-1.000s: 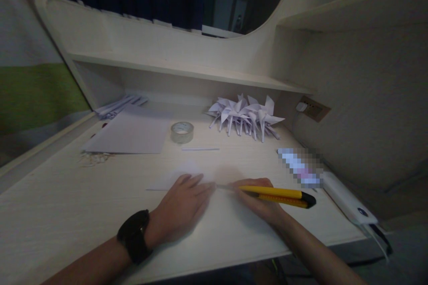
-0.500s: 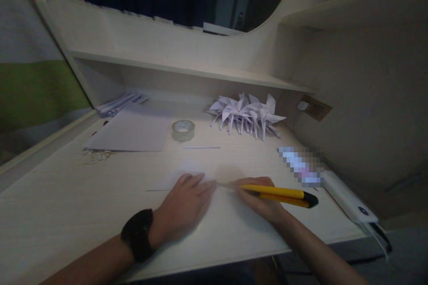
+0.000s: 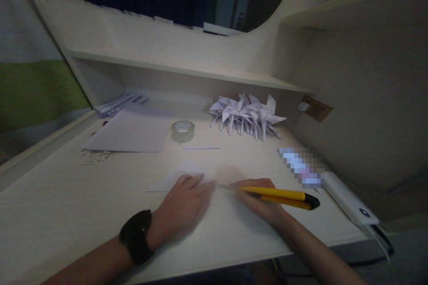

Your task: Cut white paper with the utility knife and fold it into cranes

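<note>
the right hand point(image 3: 259, 200) gripped a yellow utility knife point(image 3: 281, 197), blade tip at a white sheet point(image 3: 187, 174) on the desk point(image 3: 67, 205); the left hand point(image 3: 182, 207) lay flat, fingers spread, pressing it. beyond sat a tape roll point(image 3: 183, 130), a paper strip point(image 3: 201, 148) and folded paper cranes point(image 3: 247, 113), well apart.

pixelated item point(image 3: 302, 167) unreadable; paper sheet point(image 3: 187, 173) partly hidden under left hand point(image 3: 182, 207)

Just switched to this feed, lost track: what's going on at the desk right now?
A person sits at a pale desk. The left hand, a black watch on its wrist, presses flat on a white paper sheet. The right hand grips a yellow utility knife, blade tip at the paper beside the left fingertips. Farther back sit a tape roll, folded paper figures and a larger blank sheet.
</note>
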The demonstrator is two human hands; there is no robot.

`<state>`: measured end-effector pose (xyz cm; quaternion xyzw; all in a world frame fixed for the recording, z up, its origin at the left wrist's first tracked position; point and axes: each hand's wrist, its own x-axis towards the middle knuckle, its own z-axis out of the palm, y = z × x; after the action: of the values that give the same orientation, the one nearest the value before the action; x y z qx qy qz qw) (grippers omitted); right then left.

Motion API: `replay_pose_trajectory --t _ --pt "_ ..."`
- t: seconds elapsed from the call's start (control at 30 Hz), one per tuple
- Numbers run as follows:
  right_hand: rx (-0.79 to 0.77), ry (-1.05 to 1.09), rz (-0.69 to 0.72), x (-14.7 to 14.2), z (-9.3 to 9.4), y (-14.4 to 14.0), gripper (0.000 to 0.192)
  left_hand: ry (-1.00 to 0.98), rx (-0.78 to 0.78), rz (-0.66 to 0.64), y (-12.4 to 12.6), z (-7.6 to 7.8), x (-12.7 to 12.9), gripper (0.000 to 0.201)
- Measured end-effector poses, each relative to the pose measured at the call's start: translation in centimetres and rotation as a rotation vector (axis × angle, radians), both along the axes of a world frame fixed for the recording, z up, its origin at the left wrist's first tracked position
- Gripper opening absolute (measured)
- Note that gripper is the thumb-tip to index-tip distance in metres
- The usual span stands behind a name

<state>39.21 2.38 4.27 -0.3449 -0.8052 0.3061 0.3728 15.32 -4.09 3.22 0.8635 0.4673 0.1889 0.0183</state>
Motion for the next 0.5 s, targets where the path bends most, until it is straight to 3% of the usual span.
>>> replay_pose_trajectory --t 0.5 --pt "-0.015 0.016 0.020 0.20 -0.13 0.56 0.018 -0.014 0.002 -0.020 0.19 0.00 -0.16 0.037"
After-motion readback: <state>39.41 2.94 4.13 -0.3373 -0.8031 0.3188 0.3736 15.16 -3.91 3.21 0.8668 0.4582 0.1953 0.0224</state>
